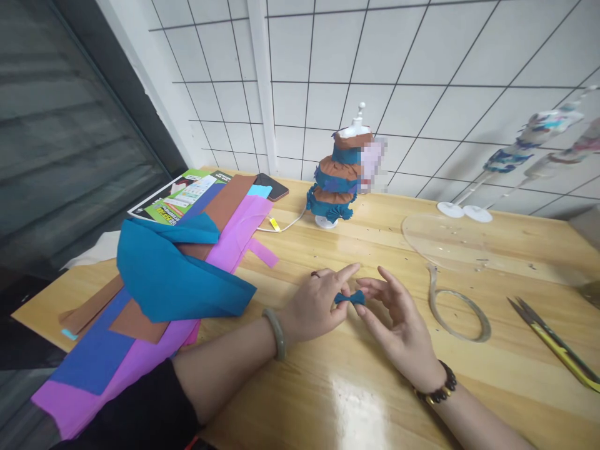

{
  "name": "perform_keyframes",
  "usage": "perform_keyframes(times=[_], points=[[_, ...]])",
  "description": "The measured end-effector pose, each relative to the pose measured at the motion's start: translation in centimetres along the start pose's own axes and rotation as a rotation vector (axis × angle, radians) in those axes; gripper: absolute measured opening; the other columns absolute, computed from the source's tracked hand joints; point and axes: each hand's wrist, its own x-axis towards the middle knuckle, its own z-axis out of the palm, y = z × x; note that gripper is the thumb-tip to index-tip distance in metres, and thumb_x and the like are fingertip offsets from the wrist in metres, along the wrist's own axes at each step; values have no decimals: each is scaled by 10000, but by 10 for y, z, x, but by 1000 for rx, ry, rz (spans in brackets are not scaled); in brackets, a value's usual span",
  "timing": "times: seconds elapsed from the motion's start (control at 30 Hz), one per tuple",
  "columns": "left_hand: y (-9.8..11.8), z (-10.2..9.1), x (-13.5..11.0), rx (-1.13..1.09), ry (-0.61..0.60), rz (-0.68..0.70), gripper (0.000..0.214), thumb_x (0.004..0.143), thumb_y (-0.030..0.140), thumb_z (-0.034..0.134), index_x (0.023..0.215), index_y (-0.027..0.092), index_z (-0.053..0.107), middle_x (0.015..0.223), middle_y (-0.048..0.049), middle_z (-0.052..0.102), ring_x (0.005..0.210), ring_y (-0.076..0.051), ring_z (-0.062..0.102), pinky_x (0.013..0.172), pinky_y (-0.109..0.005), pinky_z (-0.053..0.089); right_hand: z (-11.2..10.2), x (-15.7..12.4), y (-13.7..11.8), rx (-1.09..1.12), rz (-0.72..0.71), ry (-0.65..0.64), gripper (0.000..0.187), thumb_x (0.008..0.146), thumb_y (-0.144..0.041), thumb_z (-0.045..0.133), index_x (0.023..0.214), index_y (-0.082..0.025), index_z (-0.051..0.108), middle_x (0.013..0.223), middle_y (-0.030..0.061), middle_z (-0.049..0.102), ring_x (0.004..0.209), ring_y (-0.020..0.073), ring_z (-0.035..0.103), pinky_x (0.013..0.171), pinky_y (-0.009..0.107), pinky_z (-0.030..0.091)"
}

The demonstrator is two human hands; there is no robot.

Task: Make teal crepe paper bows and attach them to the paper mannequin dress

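Teal paper bow: you are holding this small piece (350,298) between both hands, just above the table (290,394); it is flaring at its two ends and narrowing at the waist.
Left hand: your left hand (316,303) is pinching the bow near its left end with thumb and fingertips, while the index finger is pointing out past it.
Right hand: your right hand (398,319) is closing lightly on the right end, thumb below, the other fingers curling loosely; how firmly, you are not showing.
Bow waist: nothing is visibly binding it, though your fingers are hiding part, so the pleats may spring open if either pinch is slackening.
Paper tearing: the bow is looking thin, so uneven pulling or twisting from the two sides could be splitting it at the narrow part.
Coiled strip: it (485,328) is lying near your right hand; if it is tape, a brushing wrist could be sticking to it.
Snips: they (557,350) are resting farther right, points facing away from you; a careless sideways reach may be meeting the blades.
Paper pile: sheets (182,290) are overlapping beside your left forearm; a sweeping sleeve could be dragging them.
Dress form: it (342,167) is standing upright behind your hands on a small base; a knock might be tipping it.
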Motion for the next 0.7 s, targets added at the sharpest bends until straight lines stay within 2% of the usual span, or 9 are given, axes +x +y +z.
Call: perform_keyframes(times=[0.1, 0.23, 0.47, 0.7], points=[[0, 0, 0, 5, -29, 32, 620, 754, 128, 494, 1322, 198, 255, 945, -33, 610, 938, -176, 547, 857, -335, 429, 0, 1, 0, -80, -35, -75, 703, 790, -231, 593, 1380, -259, 211, 1170, 104, 546, 1077, 219, 534, 938, 469, 418], [-1, 0, 1, -9, -20, 38, 628, 755, 116, 493, 1326, 188, 243, 925, -16, 616, 929, -155, 554, 866, -310, 425, -1, 3, -2, -200, -130, -106, 650, 810, -197, 556, 1371, -241, 230, 1086, 93, 588, 1027, 205, 563, 914, 441, 435], [-1, -1, 1, -3, -48, 19, 632, 751, 115, 492, 1329, 185, 244, 907, -6, 619, 912, -153, 556, 863, -301, 423, -5, 5, 1, -351, -233, -77, 570, 831, -159, 511, 1346, -244, 280, 910, 57, 622, 875, 194, 599, 822, 411, 475], [-5, -2, 1, -17, -29, 4, 647, 749, 111, 492, 1334, 197, 231, 894, 0, 611, 896, -143, 552, 855, -296, 418, -10, 8, 7, -359, -237, -54, 549, 844, -175, 507, 1341, -255, 288, 883, 47, 625, 846, 183, 608, 808, 394, 482]])
